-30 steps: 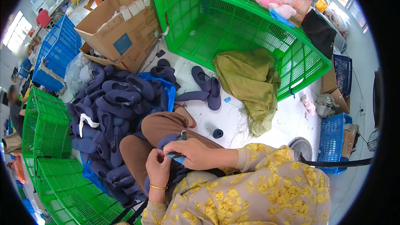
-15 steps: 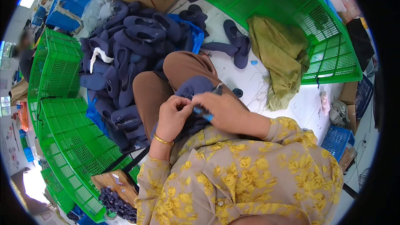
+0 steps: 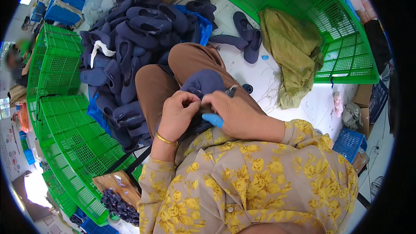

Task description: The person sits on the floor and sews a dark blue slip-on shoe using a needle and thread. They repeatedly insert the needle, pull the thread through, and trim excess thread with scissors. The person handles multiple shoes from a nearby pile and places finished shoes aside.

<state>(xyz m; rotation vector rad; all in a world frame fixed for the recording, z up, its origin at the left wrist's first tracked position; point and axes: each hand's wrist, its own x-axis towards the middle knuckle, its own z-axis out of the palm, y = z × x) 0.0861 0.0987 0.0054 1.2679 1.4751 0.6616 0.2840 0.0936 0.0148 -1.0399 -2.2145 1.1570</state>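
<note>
A navy fabric shoe (image 3: 203,81) rests on my lap, its rounded end pointing away from me. My left hand (image 3: 178,115) is closed at the shoe's near edge, thumb and forefinger pinched together there. My right hand (image 3: 236,115) comes in from the other side, its fingertips close to the left ones. A small dark tool with a shiny metal end (image 3: 231,91) sticks out of the right hand; its full shape is hidden. Something blue (image 3: 213,119) covers one right finger. Whatever fine piece lies between the fingertips is too small to make out.
A heap of navy shoes (image 3: 141,28) lies on blue sheeting at the left, beside green crates (image 3: 71,123). Loose shoes (image 3: 249,39) and an olive sack (image 3: 288,56) lie on the white floor ahead. A large green crate (image 3: 346,56) stands at the right.
My right hand has shifted slightly right and down, and its blue-covered finger shows more clearly. The left hand keeps its pinch at the shoe. The whole view has tilted a little.
</note>
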